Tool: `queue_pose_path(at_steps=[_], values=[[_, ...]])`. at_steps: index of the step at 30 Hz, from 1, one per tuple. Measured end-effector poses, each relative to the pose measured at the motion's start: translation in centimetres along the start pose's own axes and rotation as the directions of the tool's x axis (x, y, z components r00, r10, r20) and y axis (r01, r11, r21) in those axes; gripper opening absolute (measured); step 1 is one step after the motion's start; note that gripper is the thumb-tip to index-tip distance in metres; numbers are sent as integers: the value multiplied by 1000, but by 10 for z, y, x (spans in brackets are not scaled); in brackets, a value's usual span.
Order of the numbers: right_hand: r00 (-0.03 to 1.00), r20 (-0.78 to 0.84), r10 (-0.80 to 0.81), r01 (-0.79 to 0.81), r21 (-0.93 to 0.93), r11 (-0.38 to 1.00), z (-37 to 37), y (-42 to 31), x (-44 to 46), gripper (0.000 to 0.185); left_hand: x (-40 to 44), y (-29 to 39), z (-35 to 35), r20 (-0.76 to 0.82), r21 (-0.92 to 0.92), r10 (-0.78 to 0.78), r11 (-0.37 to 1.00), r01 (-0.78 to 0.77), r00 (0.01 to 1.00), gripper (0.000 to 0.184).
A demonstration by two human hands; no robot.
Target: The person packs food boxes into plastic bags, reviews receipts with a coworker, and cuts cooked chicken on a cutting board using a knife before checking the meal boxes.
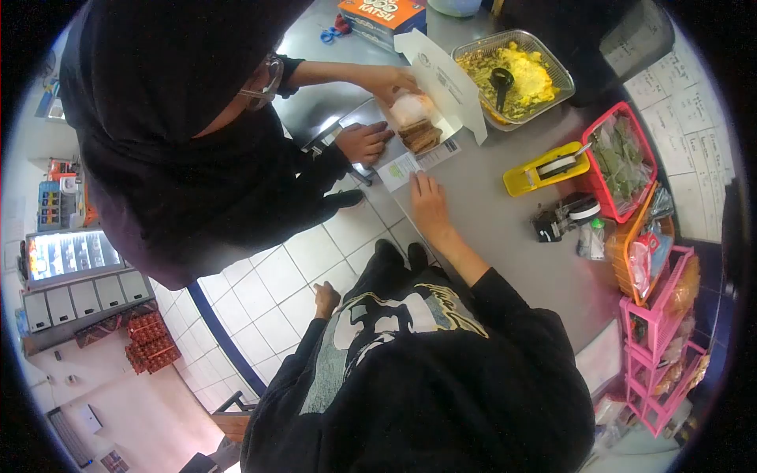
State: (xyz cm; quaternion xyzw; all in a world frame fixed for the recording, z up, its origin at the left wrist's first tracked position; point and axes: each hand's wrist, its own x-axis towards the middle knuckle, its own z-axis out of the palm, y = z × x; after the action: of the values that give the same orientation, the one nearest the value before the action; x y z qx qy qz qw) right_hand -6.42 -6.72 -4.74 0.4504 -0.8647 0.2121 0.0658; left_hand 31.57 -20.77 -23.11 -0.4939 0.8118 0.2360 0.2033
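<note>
My right hand (430, 206) rests palm down at the edge of the metal table, fingers stretched out beside the printed flap of an open white box (441, 83). Low at my side hangs my left hand (325, 299), holding nothing, its fingers partly apart. Inside the box lie brown sliced pieces (421, 136) and a white rounded item (412, 109). A co-worker in black has one hand (394, 81) on the white item and the other hand (364, 143) at the box's near side.
Behind the box stands a foil tray (561, 79) of yellow food with a black spoon (501, 85). Farther right are a yellow tape dispenser (544, 169), a black device (564, 217), a red basket (651, 169) of leaves and pink racks (643, 347). An orange carton (384, 14) stands at the back.
</note>
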Motion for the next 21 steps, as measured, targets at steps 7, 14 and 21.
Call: queue_pose_path(at_steps=[7,14,21], values=[[998,-58,-18,20,24,1000,4,3,-2,49,-12,129,-88,-174,-59,233,967,-246,957,43],[1000,-2,8,-8,-138,990,3,-3,4,49,-32,300,-185,-154,-21,613,782,-623,775,82],[997,24,71,-63,-246,967,2,-13,10,49,-20,317,-180,-106,111,630,777,-620,770,93]])
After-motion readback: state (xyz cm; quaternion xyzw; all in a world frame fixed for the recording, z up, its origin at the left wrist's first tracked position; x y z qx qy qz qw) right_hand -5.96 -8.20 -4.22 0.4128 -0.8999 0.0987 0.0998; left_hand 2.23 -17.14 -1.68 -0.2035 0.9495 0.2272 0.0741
